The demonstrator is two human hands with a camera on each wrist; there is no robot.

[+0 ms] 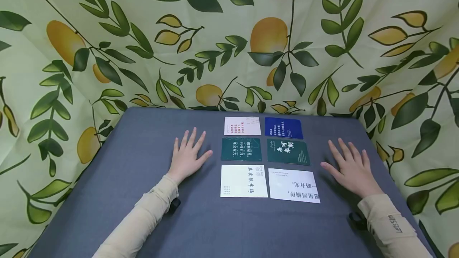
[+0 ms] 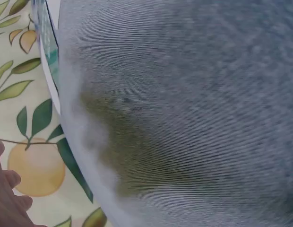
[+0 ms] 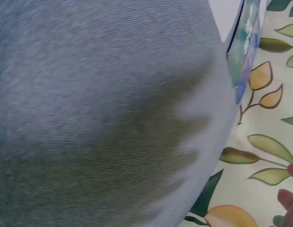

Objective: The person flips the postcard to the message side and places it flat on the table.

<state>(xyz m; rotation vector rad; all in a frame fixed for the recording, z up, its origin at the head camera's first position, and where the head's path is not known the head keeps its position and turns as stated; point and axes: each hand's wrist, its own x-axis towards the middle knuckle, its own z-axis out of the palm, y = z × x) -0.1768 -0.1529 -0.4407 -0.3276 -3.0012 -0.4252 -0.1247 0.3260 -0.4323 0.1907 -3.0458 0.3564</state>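
Observation:
Both hands lie flat over the table with fingers spread, holding nothing. My left hand (image 1: 187,155) is left of a block of cards, its thumb pointing toward them. On the other side, my right hand (image 1: 353,169) has its thumb near the lower cards. The cards form two columns: a pale pink card (image 1: 242,126) and a deep blue card (image 1: 284,128) at the back, two dark green cards in the middle, left (image 1: 241,149) and right (image 1: 288,151), and two white cards in front, left (image 1: 244,181) and right (image 1: 294,185). All bear printed characters.
A grey-blue cloth (image 1: 201,226) covers the table. Behind it and along the sides hangs a curtain (image 1: 222,23) patterned with leaves and orange fruit. A dark wrist camera (image 1: 174,206) sits under the left cuff, another (image 1: 357,221) under the right.

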